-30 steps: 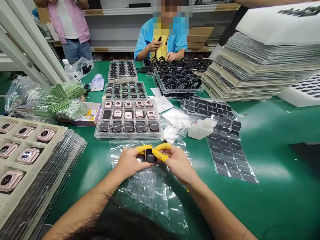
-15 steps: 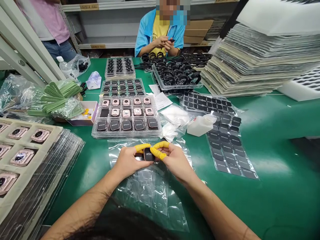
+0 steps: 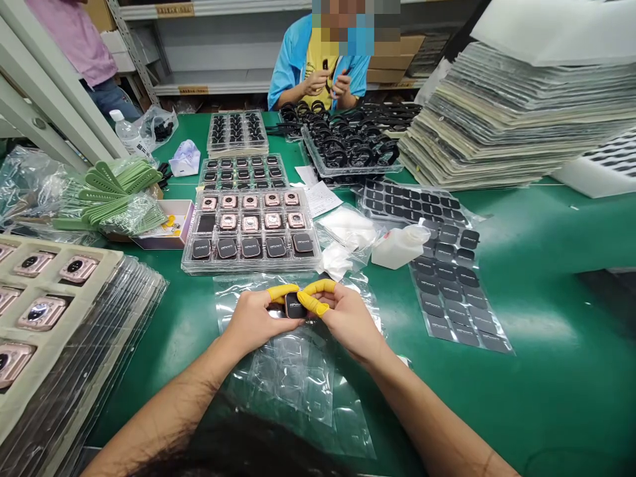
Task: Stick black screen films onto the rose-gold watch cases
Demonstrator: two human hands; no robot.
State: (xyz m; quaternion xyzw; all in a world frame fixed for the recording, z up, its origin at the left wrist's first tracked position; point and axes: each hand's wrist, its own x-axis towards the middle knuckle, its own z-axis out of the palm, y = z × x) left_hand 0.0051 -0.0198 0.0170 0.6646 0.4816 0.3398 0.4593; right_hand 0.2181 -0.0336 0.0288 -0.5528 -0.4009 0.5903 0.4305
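Between both hands is a smartwatch case [image 3: 295,306] with a black printed face turned up toward me. My left hand [image 3: 258,317] grips its left side, a yellow finger cot on one finger. From the right, my right hand [image 3: 342,313] pinches the case's upper right edge with fingers in yellow cots. Beneath the hands lie clear plastic film sheets [image 3: 298,377]. Just beyond stands a clear tray [image 3: 191,266] with pink watch cases, its front row showing black printed faces like the held one.
Left, a stack of trays [image 3: 134,291] holds more pink watch cases. Green straps [image 3: 124,192] lie behind it. To the right are a white bottle [image 3: 400,246] and a sheet of black stickers [image 3: 454,298]. A tall sheet stack [image 3: 501,112] stands at back right; a co-worker [image 3: 293,63] sits opposite.
My hands and the watch case have hardly moved. Across the table, the co-worker's hands have drawn apart, with a dark item in them. The person in pink has shifted left.
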